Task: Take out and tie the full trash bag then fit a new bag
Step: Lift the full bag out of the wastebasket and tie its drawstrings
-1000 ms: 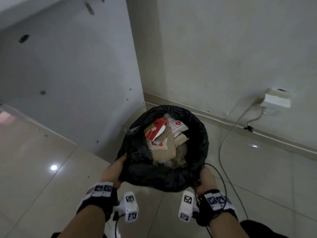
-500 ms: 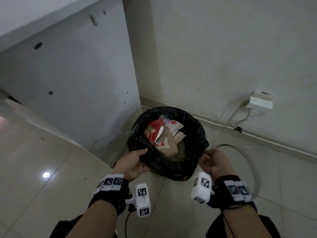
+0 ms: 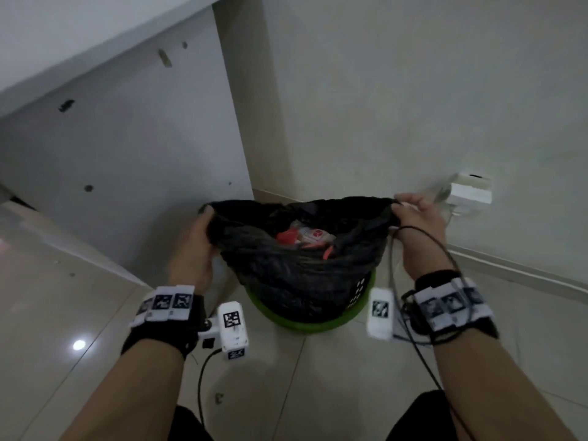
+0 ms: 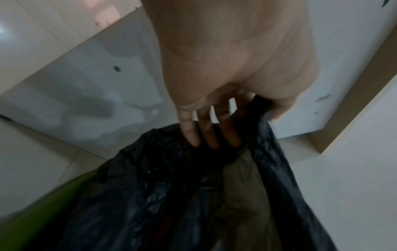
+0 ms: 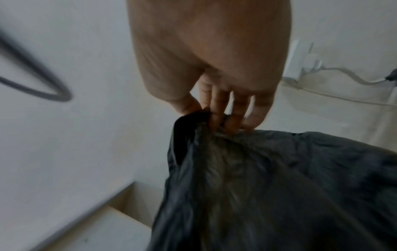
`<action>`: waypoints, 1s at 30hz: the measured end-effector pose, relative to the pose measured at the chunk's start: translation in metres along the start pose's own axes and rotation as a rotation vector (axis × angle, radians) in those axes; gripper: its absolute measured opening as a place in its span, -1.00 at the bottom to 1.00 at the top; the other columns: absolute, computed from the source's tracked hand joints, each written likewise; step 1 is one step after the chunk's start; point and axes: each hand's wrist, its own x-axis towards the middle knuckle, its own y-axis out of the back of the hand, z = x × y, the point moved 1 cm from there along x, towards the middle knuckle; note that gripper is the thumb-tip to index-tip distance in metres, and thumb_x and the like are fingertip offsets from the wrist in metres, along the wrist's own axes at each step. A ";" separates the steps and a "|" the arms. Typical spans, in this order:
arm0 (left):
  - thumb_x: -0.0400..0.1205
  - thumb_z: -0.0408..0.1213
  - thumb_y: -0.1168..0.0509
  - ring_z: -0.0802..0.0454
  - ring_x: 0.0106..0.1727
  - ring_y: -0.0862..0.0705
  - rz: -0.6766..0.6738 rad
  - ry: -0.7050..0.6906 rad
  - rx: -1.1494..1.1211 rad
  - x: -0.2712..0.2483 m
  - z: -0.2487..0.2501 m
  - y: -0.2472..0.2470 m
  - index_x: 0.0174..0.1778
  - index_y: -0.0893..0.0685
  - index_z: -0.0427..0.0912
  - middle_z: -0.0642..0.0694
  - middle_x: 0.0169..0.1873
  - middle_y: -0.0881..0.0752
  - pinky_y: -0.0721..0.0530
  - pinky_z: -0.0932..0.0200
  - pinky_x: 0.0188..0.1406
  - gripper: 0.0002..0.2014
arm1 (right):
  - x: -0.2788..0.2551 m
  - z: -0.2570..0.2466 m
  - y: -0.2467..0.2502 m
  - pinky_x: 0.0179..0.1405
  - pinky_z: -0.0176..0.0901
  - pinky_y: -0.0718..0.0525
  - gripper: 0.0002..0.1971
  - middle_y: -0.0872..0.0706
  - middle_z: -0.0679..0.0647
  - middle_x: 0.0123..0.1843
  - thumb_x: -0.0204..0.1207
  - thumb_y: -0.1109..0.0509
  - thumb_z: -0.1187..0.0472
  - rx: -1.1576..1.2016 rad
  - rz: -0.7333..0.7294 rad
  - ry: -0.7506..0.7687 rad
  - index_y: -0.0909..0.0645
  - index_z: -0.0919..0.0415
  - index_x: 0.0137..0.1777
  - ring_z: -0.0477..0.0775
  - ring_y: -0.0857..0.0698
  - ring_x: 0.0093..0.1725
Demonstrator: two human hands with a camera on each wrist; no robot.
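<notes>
At the corner: a black trash bag (image 3: pixel 302 265) stands in a green bin (image 3: pixel 313 323) on the pale tiled floor (image 3: pixel 63 313), where a grey cabinet side (image 3: pixel 127 138) on the left meets the far wall (image 3: pixel 413 90).
Trash bag: its mouth is drawn up above the bin rim and stretched wide from left to right; the lower part is inside the bin.
Bag contents: red and white packaging (image 3: pixel 305 238) shows through the open mouth, lying low inside; details are blurred.
Left hand: the left hand (image 3: pixel 194 246) grips the left edge of the bag mouth; in the left wrist view the fingers (image 4: pixel 211 134) curl down into the gathered black film (image 4: pixel 171 186), with the thumb on the other side of the fold.
Right hand: the right hand (image 3: pixel 416 218) pinches the right edge of the bag mouth, raised a little higher than the left; in the right wrist view the fingers (image 5: pixel 219 108) and thumb close on a bunched corner of the film (image 5: pixel 257 178).
Bin: its green rim shows near and below the bag, and a perforated patch sits on its right side; a strip of green (image 4: pixel 53 203) also shows at the lower left of the left wrist view.
Wall fitting: a white socket box (image 3: pixel 471 189) sits on the far wall to the right, just beyond the right hand, with a pale cable (image 5: pixel 343 74) running from it.
Dark cable: a thin black cable (image 3: pixel 445 259) loops past the right wrist.
</notes>
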 end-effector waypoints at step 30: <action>0.57 -0.05 -0.44 -0.25 0.19 -0.72 -0.161 0.539 0.399 0.018 -0.123 -0.032 0.11 -0.72 -0.25 -0.20 0.24 -0.73 -0.72 -0.13 0.20 -0.65 | -0.009 0.123 0.044 0.54 0.43 -0.29 -0.65 -0.46 0.20 0.57 0.59 -0.21 0.19 -0.968 -0.030 -0.175 -0.62 0.18 0.33 0.50 -0.41 0.51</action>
